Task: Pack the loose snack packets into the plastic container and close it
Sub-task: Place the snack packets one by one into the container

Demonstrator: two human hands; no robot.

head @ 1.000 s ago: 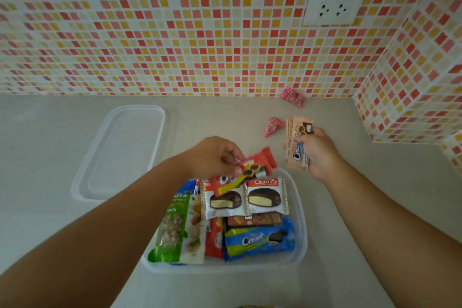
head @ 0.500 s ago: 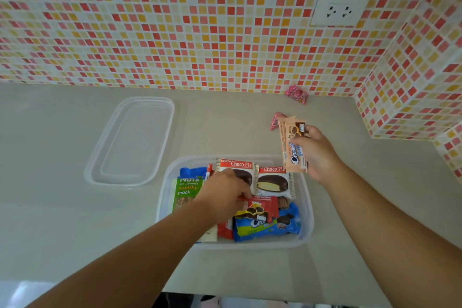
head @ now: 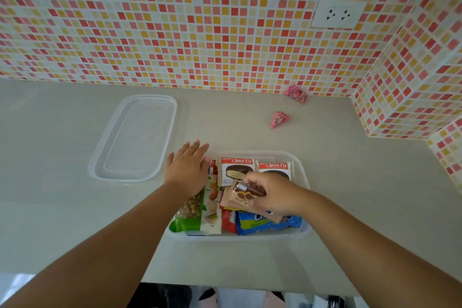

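- The plastic container (head: 303, 231) sat on the pale countertop (head: 75, 220), near the front edge and right of centre, open at the top and full of snack packets.
- The right hand (head: 271, 192) was over the middle of the container, fingers curled and pressed onto tan packets (head: 236, 199) with brown print; these lay on top of the other snacks inside.
- The left hand (head: 188, 170) was flat with its fingers spread and holding nothing, over the container's far left corner, its palm above the top of the green nut packet (head: 193, 210).
- The nut packet lay lengthwise along the container's left side.
- Two Choco Pie packets (head: 236, 170) lay side by side at the far end of the container; the right hand covered part of the right one.
- A blue cookie packet (head: 265, 225) lay at the near right of the container, with a red packet (head: 228, 220) between it and the nut packet.
- The clear lid (head: 136, 137) lay flat on the countertop, left of and farther away than the container, apart from it.
- Two pink packets were loose on the countertop, far right: one (head: 278, 119) in the open, the other (head: 296, 94) against the foot of the mosaic tiled wall (head: 175, 20).
- A white socket (head: 337, 14) was set in the wall at upper right.
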